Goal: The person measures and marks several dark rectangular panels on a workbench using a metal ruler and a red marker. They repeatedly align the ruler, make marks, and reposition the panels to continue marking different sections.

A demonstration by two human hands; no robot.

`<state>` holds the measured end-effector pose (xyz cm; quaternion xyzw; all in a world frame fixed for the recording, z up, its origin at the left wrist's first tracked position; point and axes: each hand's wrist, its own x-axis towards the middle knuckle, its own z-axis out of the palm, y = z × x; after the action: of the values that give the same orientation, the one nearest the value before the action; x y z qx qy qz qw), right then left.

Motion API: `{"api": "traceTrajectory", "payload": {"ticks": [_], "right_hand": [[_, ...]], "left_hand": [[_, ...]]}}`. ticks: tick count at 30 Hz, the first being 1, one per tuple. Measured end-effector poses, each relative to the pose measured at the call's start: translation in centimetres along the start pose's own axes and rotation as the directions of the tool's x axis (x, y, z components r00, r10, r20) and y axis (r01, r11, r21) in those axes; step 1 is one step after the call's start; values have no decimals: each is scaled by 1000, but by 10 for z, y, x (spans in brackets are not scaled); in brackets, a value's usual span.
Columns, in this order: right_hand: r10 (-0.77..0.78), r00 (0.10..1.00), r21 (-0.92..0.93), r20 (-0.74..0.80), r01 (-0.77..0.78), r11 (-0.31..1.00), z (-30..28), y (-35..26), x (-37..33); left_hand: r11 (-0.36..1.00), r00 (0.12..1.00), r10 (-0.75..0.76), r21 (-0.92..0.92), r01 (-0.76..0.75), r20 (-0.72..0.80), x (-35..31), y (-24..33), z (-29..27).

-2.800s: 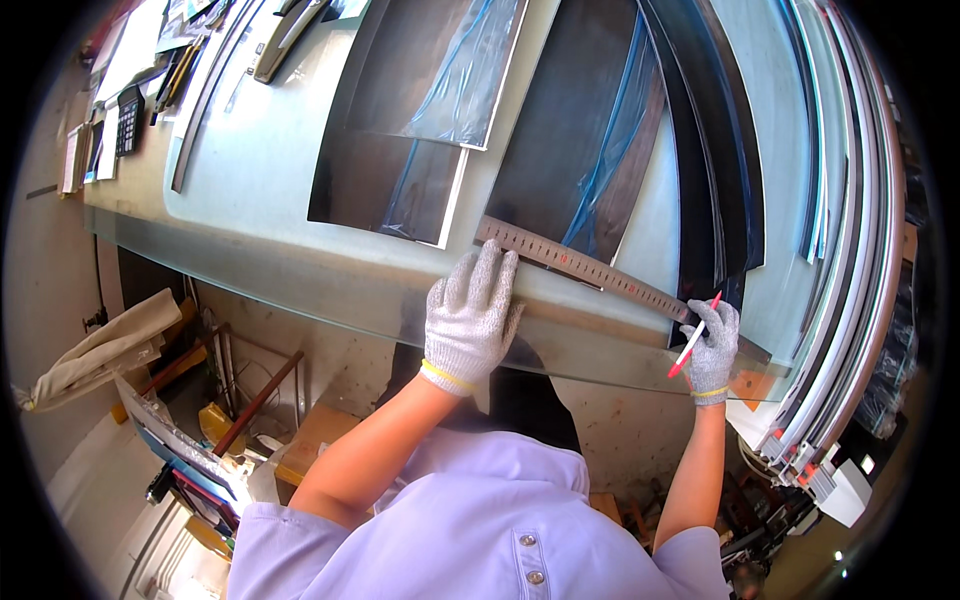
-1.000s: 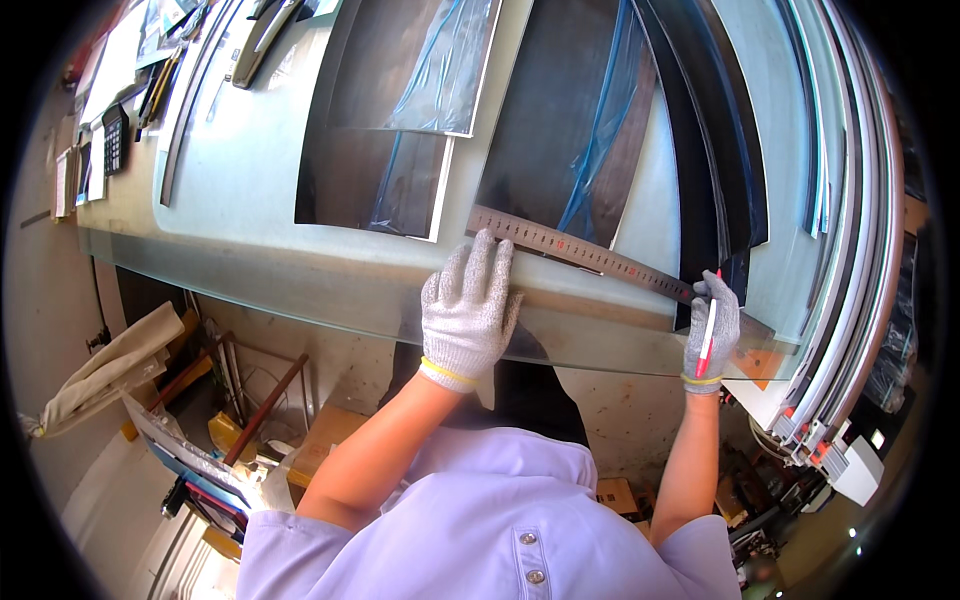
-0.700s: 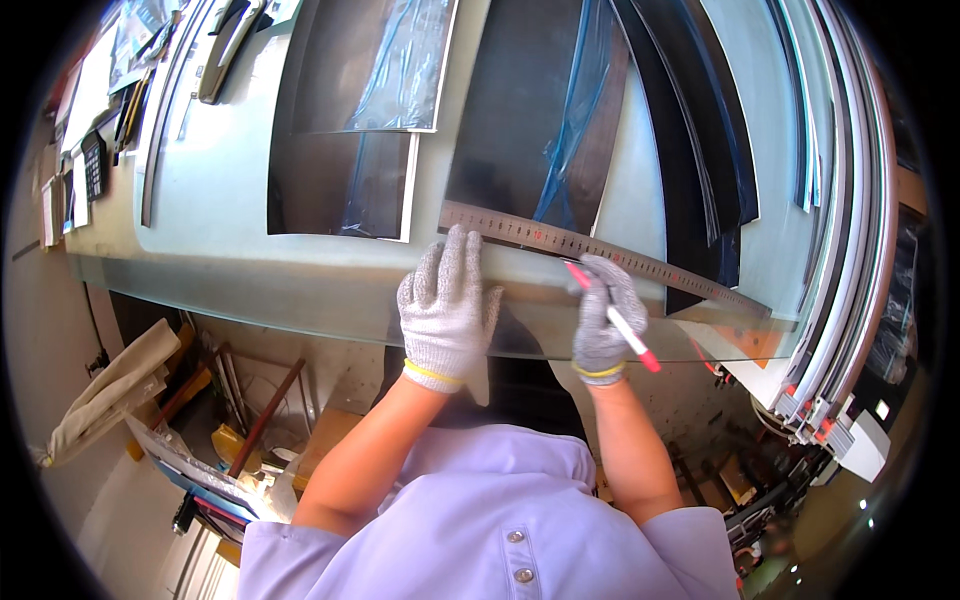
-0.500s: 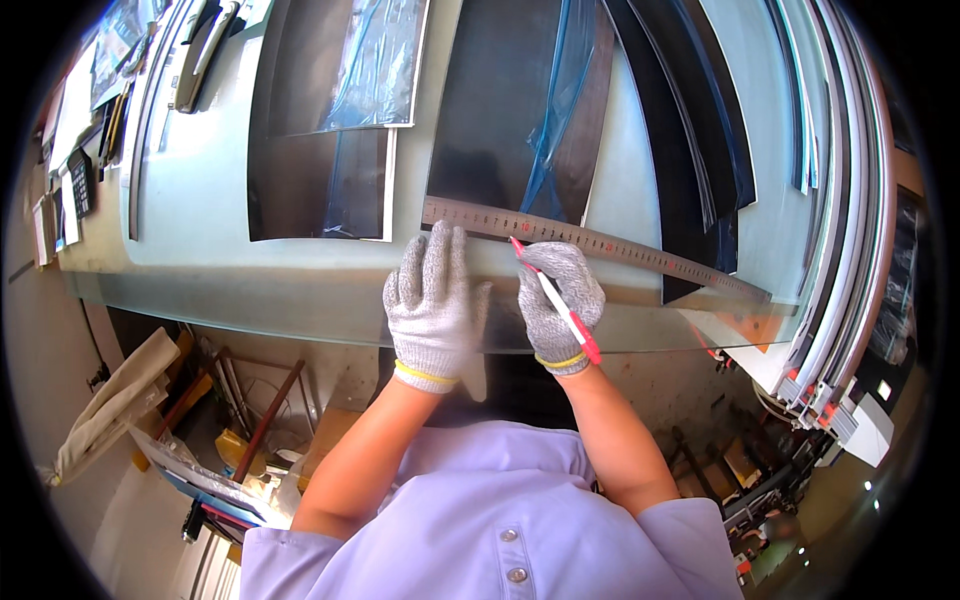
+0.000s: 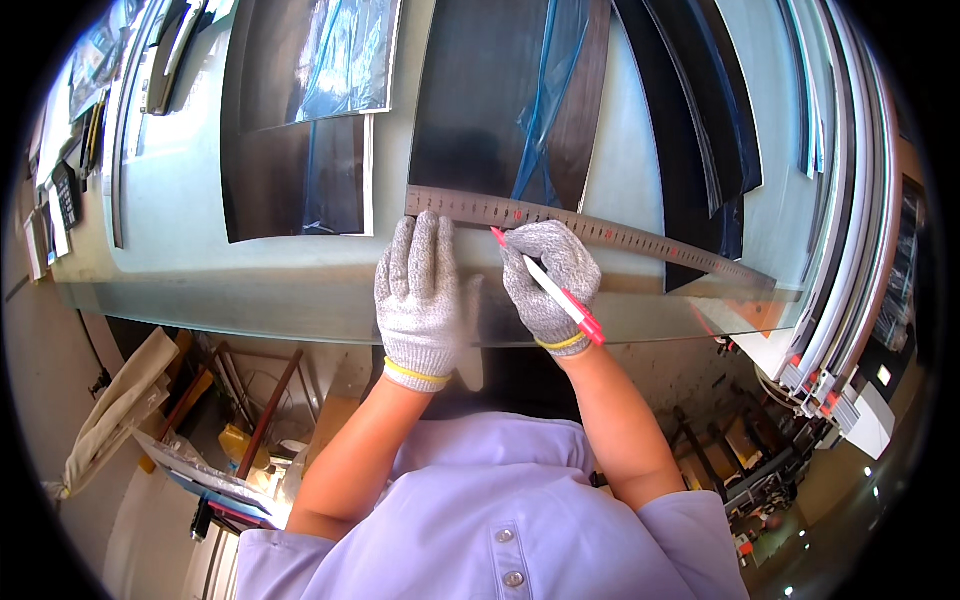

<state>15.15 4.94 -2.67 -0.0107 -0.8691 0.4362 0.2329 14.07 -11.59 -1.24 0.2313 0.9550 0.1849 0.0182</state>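
Observation:
A steel ruler [image 5: 590,230] lies slantwise across the near end of a dark sheet [image 5: 480,110], which has crumpled blue film [image 5: 548,120] on it. My left hand [image 5: 418,290], in a grey knitted glove, rests flat with fingers stretched, its fingertips at the ruler's left end. In my right hand [image 5: 553,280], gloved the same way, a red and white pen [image 5: 560,298] is pinched. Its red tip is just below the ruler's near edge, close to the sheet's near end; whether it touches the sheet I cannot tell.
All this lies on a glass-topped table [image 5: 200,290] with a curved-looking near edge. To the left sit more dark sheets [image 5: 265,185] with clear film; curved black strips [image 5: 690,130] lie to the right. Long profiles [image 5: 850,200] run along the right side. A cutter-like tool [image 5: 170,60] is far left.
Both hands have shifted slightly to the left and away from me relative to the picture. The ruler and sheets appear shifted left too. The pen stays in my right hand.

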Motion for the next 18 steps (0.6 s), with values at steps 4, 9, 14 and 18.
{"api": "traceTrajectory", "payload": {"ticks": [4, 9, 14, 18], "right_hand": [[10, 1000, -2, 25, -10, 1000, -1, -1, 1], [-5, 1000, 13, 14, 4, 1000, 1, 1, 0], [-14, 1000, 59, 24, 12, 998, 0, 4, -1], [10, 1000, 43, 18, -10, 999, 0, 3, -2]], "left_hand": [[1000, 1000, 5, 3, -5, 6, 0, -1, 0], [1000, 1000, -1, -1, 1, 10, 0, 0, 0], [1000, 1000, -7, 6, 6, 11, 0, 0, -1], [1000, 1000, -2, 10, 2, 12, 0, 0, 0]]}}
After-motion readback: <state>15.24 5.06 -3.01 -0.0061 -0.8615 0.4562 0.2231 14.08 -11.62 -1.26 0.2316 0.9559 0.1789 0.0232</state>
